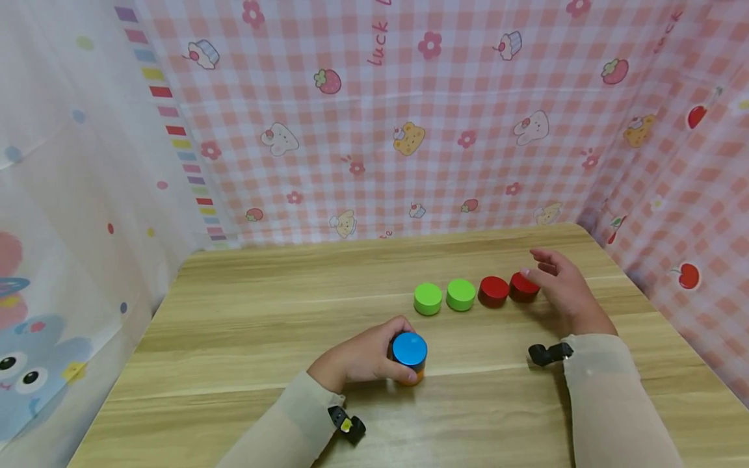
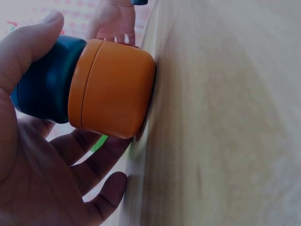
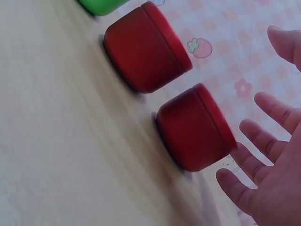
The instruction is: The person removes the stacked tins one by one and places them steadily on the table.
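My left hand (image 1: 371, 354) grips a round blue tin (image 1: 409, 349) that sits on top of an orange tin (image 2: 113, 87). In the left wrist view the thumb lies along the blue tin and the other fingers reach behind the pair. The orange tin's base is right at the table surface. My right hand (image 1: 564, 289) is beside the rightmost red tin (image 1: 523, 288), its fingers spread and loosely bent around nothing. In the right wrist view those fingertips are close to that red tin's lid, with the thumb held apart.
A second red tin (image 1: 493, 292) and two green tins, one nearer the reds (image 1: 461, 295) and one at the row's left end (image 1: 428, 299), line up behind the stack. The wooden table (image 1: 246, 325) meets a pink checked cloth (image 1: 363, 130) at the back.
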`<state>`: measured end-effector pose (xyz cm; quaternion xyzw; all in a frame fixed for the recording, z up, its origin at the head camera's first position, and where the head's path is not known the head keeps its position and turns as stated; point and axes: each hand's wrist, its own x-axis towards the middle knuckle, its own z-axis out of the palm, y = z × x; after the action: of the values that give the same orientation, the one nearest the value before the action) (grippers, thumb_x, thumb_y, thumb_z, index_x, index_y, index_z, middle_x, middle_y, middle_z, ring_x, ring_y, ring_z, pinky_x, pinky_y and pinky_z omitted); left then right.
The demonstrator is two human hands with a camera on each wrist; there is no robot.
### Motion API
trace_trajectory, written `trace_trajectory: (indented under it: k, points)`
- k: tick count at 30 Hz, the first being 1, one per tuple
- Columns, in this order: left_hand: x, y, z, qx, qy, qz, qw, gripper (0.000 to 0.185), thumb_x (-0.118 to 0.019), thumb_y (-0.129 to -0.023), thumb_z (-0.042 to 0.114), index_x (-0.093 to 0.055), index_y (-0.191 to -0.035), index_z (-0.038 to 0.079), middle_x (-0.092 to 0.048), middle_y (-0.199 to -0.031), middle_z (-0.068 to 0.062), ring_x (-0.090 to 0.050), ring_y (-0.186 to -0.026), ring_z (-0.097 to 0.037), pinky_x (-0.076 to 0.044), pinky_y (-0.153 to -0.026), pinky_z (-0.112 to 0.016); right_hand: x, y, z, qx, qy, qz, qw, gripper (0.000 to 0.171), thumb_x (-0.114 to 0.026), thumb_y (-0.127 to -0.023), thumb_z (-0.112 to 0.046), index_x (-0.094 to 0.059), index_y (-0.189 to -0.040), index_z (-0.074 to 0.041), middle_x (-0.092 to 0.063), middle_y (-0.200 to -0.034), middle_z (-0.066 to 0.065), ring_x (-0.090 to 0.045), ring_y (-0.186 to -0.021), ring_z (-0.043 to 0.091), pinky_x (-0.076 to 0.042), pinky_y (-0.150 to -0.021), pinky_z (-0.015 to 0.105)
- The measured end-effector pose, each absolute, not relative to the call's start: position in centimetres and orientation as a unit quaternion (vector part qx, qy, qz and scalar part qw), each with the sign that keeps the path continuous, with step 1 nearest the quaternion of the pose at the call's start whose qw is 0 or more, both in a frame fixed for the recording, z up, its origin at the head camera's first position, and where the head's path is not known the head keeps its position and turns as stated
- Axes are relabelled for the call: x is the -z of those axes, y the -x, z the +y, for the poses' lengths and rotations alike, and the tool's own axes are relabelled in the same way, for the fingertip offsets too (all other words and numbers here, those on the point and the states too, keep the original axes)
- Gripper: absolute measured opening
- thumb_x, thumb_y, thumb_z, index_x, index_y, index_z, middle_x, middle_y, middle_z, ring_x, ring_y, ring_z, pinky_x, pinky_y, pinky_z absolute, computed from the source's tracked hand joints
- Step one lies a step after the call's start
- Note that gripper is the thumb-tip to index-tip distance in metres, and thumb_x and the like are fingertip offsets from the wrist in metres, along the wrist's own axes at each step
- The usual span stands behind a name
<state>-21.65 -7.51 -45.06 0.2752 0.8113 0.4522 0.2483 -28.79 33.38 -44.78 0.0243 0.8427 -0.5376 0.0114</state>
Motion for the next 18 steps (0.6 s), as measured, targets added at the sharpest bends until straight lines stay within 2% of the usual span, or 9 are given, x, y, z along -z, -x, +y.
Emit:
trace_trajectory:
  k: [11, 18]
  points:
    - [44.9, 21.6, -7.5, -0.452, -0.275, 0.81, 0.253, 0.049, -0.089, -0.085, 0.027, -0.055, -0.121, 0.023, -0.066, -0.121, 0.007, -0.06, -0.115, -0.013, -0.046, -0.108, -0.044, 43.1, 28.7, 32.7, 0.526, 0.002, 0.85, -0.011, 0.072, -0.065, -0.104, -0.035, -0.034, -0.163, -0.006, -0.03, -0.168, 0.025, -0.026, -0.155, 0.046, -0.029, -0.12, 0.068]
    - [44.9, 21.5, -7.5, -0.452, -0.267, 0.813, 0.252, 0.048, -0.09, -0.085, 0.025, -0.056, -0.12, 0.027, -0.066, -0.119, 0.01, -0.061, -0.114, -0.012, -0.045, -0.109, -0.044, 42.1, 28.2, 31.8, 0.518, 0.025, 0.854, -0.028, 0.071, -0.066, -0.104, -0.032, -0.036, -0.162, -0.005, -0.032, -0.167, 0.024, -0.028, -0.153, 0.046, -0.029, -0.119, 0.069]
